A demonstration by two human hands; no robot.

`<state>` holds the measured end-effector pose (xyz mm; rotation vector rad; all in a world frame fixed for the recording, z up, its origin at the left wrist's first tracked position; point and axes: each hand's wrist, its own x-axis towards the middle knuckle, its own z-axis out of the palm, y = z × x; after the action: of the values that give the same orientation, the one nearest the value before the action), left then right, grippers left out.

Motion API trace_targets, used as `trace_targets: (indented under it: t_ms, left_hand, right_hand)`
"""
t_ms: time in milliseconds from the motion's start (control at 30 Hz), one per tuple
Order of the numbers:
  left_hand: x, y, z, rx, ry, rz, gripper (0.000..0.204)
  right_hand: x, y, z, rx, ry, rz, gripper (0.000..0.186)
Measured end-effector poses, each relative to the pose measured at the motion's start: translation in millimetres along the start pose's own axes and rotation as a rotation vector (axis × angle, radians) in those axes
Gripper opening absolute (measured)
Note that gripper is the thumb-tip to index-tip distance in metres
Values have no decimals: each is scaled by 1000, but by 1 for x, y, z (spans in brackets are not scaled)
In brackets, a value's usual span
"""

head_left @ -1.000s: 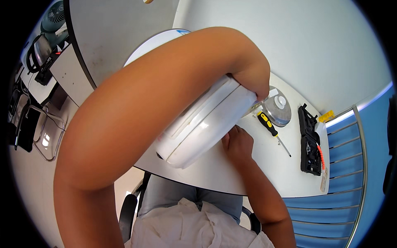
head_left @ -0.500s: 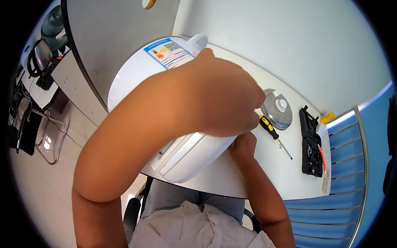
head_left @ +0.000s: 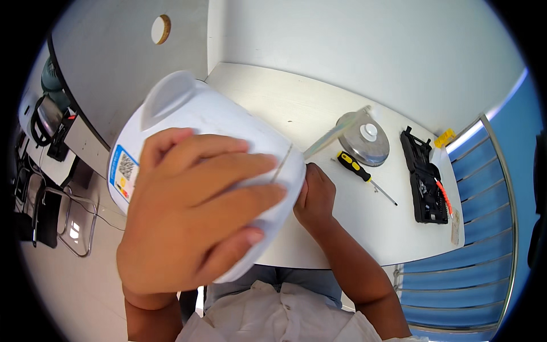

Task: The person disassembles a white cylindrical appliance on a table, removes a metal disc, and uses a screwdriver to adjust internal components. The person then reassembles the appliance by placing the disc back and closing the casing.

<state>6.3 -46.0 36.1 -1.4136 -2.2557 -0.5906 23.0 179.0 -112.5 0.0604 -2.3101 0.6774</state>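
A bulky white kettle-shaped appliance (head_left: 250,122) lies tilted in front of me, with a pale lip like a spout at its upper left and a coloured label on its side. Across its shell rests my left hand (head_left: 196,205), fingers spread and slightly blurred. My right hand (head_left: 317,194) is closed at the appliance's right edge; what its fingers clasp there is mostly hidden. From that edge a thin pale piece (head_left: 336,134) sticks out toward a round metal lid (head_left: 362,145) with a white knob. A yellow-and-black screwdriver (head_left: 354,167) lies beside the lid, near small screws.
An open black tool case (head_left: 424,182) with an orange-red shaft lies at the right of the white table (head_left: 370,233). A grey panel with a round hole stands at the left, a white wall behind. Metal railing (head_left: 478,251) runs past the right edge. A steel kettle is far left.
The appliance has swung round, its lip and label moving left. My left hand has drawn back from beside my right hand and now lies spread on the shell.
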Motion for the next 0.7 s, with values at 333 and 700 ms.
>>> trace_targets:
  t_ms: [333, 700]
  left_hand:
    - [-22, -8, 26, 145, 136, -53, 40]
    - [-31, -15, 28, 173, 177, 3, 41]
  right_hand:
    - [16, -7, -4, 168, 150, 88, 20]
    - [26, -2, 1, 211, 140, 20, 29]
